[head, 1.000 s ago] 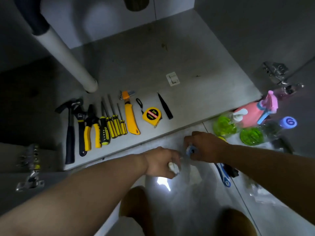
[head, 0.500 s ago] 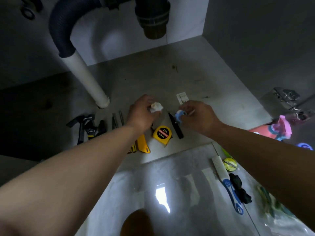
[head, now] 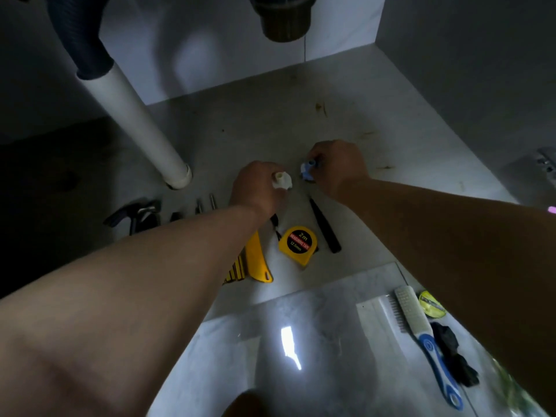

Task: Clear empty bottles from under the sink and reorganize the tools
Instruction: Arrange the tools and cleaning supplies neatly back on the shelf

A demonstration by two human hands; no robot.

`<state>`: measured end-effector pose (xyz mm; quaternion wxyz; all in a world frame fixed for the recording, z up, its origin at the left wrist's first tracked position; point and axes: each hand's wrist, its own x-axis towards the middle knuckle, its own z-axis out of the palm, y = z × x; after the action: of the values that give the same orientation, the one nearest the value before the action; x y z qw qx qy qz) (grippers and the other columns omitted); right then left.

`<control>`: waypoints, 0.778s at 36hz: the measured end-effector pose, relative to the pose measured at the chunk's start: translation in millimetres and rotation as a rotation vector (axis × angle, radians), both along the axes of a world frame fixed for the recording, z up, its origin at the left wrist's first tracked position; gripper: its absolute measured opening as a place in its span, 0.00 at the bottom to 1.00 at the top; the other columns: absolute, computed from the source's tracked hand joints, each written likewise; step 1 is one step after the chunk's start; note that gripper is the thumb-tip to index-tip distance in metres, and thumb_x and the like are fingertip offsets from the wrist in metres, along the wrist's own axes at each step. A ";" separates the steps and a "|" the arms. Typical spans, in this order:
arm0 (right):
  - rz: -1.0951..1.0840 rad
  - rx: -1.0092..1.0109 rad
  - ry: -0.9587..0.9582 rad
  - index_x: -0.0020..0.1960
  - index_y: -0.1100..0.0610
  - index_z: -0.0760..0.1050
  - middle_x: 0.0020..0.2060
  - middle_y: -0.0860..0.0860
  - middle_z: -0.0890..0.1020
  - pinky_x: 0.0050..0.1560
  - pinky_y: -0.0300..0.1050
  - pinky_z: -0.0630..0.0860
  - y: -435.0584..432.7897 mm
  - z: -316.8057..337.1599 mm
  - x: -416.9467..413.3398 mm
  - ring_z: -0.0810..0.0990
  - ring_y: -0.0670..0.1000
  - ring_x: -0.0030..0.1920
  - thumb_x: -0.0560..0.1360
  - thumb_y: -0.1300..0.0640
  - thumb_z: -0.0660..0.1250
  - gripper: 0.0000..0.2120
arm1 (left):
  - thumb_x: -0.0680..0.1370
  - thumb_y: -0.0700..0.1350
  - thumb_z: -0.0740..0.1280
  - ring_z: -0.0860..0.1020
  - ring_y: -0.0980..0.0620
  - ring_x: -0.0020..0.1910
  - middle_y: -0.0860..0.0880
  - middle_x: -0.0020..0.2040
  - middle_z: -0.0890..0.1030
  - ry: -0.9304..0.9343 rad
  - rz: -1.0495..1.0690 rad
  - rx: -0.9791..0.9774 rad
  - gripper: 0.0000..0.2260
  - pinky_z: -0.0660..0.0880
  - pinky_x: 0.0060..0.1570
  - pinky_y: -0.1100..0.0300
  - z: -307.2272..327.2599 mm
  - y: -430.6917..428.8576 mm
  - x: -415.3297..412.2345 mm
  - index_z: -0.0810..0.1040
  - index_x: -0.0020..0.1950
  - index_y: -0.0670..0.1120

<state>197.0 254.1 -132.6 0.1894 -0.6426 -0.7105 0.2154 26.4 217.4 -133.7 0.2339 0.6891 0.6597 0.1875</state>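
Both hands reach into the sink cabinet, above the row of tools on its floor. My left hand (head: 258,188) grips a small white plastic fitting (head: 282,179). Just to its right, my right hand (head: 337,168) pinches a small blue fitting (head: 307,170). Below them lie a yellow tape measure (head: 298,244), a black tweezer-like tool (head: 325,225) and a yellow utility knife (head: 258,260). My left forearm hides most of the screwdrivers; a hammer head (head: 132,213) and some dark tool tips show at the left.
A white drain pipe (head: 141,121) slants down to the cabinet floor at the left, with a dark trap (head: 282,19) overhead. On the tiled floor at the right lie a blue-handled brush (head: 424,338), a black object (head: 454,356) and a yellow-green lid (head: 430,303).
Both hands have carried the white and blue fittings from the tiled floor into the cabinet, past the tools toward the back. The view has tilted up, so the bottles at the right are out of frame.
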 end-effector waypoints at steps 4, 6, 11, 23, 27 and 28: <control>-0.017 -0.005 0.051 0.55 0.59 0.82 0.52 0.57 0.84 0.52 0.44 0.77 -2.0 -3.4 0.6 0.82 0.56 0.54 0.74 0.61 0.69 0.10 | 0.76 0.40 0.72 0.78 0.47 0.64 0.45 0.64 0.81 -0.012 0.013 -0.003 0.17 0.73 0.65 0.56 -3.3 -3.7 -1.0 0.81 0.65 0.44; -0.012 -0.018 0.103 0.62 0.59 0.80 0.59 0.57 0.82 0.58 0.46 0.76 -7.5 -1.4 6.0 0.80 0.56 0.59 0.76 0.61 0.67 0.15 | 0.77 0.41 0.71 0.77 0.46 0.65 0.43 0.65 0.79 0.002 0.018 -0.011 0.17 0.73 0.65 0.57 -1.0 -6.7 -0.8 0.80 0.66 0.44; 0.072 0.026 0.074 0.65 0.61 0.76 0.60 0.61 0.79 0.59 0.46 0.75 -34.1 19.2 43.4 0.79 0.58 0.58 0.76 0.63 0.65 0.17 | 0.77 0.42 0.69 0.76 0.40 0.58 0.42 0.62 0.71 0.051 0.077 0.073 0.13 0.75 0.58 0.51 18.7 -31.1 10.7 0.77 0.61 0.45; 0.033 -0.257 -0.106 0.47 0.54 0.83 0.30 0.43 0.76 0.34 0.31 0.66 -182.6 55.3 168.9 0.78 0.48 0.34 0.72 0.63 0.64 0.10 | 0.76 0.44 0.65 0.77 0.51 0.44 0.52 0.47 0.75 -0.022 -0.498 -0.172 0.07 0.76 0.49 0.54 19.7 -158.0 140.4 0.78 0.51 0.53; -0.029 -0.435 -0.097 0.50 0.58 0.82 0.35 0.47 0.78 0.36 0.31 0.68 -238.7 20.3 186.4 0.84 0.57 0.45 0.76 0.63 0.63 0.09 | 0.77 0.45 0.67 0.78 0.45 0.57 0.45 0.57 0.78 0.062 -0.646 -0.505 0.14 0.71 0.55 0.61 -5.8 -198.4 174.7 0.78 0.62 0.52; -0.035 -0.483 -0.111 0.51 0.59 0.82 0.38 0.50 0.81 0.39 0.34 0.70 -251.4 11.4 189.0 0.84 0.57 0.48 0.76 0.62 0.64 0.09 | 0.78 0.46 0.68 0.77 0.45 0.59 0.43 0.60 0.77 0.074 -0.660 -0.550 0.16 0.68 0.54 0.63 -11.4 -207.7 180.1 0.77 0.66 0.51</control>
<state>386.0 2.7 -121.2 -0.0055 -0.6924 -0.6363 0.3401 206.5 9.7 -145.1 0.4327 0.7814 0.4372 -0.1051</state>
